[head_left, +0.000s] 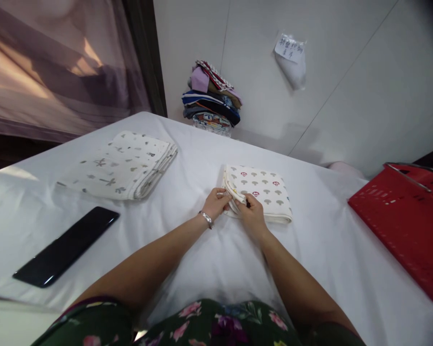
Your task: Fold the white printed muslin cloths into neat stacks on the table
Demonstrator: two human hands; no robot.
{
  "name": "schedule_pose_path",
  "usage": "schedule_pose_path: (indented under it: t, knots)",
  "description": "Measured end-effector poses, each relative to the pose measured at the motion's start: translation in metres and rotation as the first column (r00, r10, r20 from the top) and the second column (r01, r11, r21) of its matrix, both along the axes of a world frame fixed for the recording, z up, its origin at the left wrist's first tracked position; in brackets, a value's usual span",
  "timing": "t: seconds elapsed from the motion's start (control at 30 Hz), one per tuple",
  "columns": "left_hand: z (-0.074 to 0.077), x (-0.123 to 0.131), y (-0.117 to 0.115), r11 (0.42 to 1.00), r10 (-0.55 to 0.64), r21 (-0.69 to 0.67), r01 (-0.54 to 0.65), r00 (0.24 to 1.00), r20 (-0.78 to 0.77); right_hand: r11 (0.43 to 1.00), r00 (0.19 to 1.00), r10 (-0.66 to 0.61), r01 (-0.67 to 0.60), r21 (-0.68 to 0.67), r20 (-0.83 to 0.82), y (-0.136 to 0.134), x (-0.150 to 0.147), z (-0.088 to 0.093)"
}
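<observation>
A small folded white cloth with a mushroom print (261,188) lies on the white table cover (209,250) in front of me. My left hand (215,203), with a silver bracelet on the wrist, pinches the cloth's near left corner. Beside it, my right hand (251,214) grips the same near edge, fingers closed on the fabric. Both hands touch each other at that corner.
A larger folded white cloth with grey marks (124,165) lies at the left. A black phone (67,246) rests near the left front edge. A stack of folded clothes (212,101) stands against the wall. A red basket (406,216) sits at the right.
</observation>
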State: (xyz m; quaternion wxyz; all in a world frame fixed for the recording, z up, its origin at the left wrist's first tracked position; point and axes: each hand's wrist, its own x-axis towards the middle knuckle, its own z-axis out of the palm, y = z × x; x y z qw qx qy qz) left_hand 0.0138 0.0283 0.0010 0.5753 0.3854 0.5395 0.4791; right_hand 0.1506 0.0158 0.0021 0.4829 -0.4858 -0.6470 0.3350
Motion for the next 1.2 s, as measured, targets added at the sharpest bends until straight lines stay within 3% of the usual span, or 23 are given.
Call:
schedule_pose_path:
  t: [0.2, 0.53, 0.77, 0.97, 1.2]
  knots:
    - [0.0031, 0.0005, 0.0008, 0.999, 0.012, -0.044, -0.015, 0.997, -0.082, 0.997, 0.996, -0.081, 0.082, 0.011, -0.029, 0.0010, 0.0040, -0.0015]
    - [0.0007, 0.0037, 0.0010, 0.998, 0.052, 0.033, -0.048, 0.992, -0.114, 0.996, 0.989, 0.019, -0.032, 0.085, 0.144, 0.0029, 0.0011, -0.0034]
    - [0.0018, -0.0014, 0.0000, 0.998, 0.031, -0.053, -0.036, 0.995, -0.091, 0.990, 0.994, -0.076, 0.066, 0.127, 0.073, 0.0039, 0.0062, -0.0040]
    - [-0.0035, -0.0004, 0.0007, 0.999, 0.054, 0.002, -0.054, 0.998, -0.024, 0.982, 0.976, 0.039, -0.077, 0.173, 0.215, 0.0066, 0.0050, -0.0051]
    - [-0.0026, -0.0007, -0.0010, 0.999, 0.030, 0.027, -0.030, 0.999, -0.011, 0.991, 0.980, 0.070, -0.091, 0.103, 0.187, 0.0083, 0.0033, -0.0079]
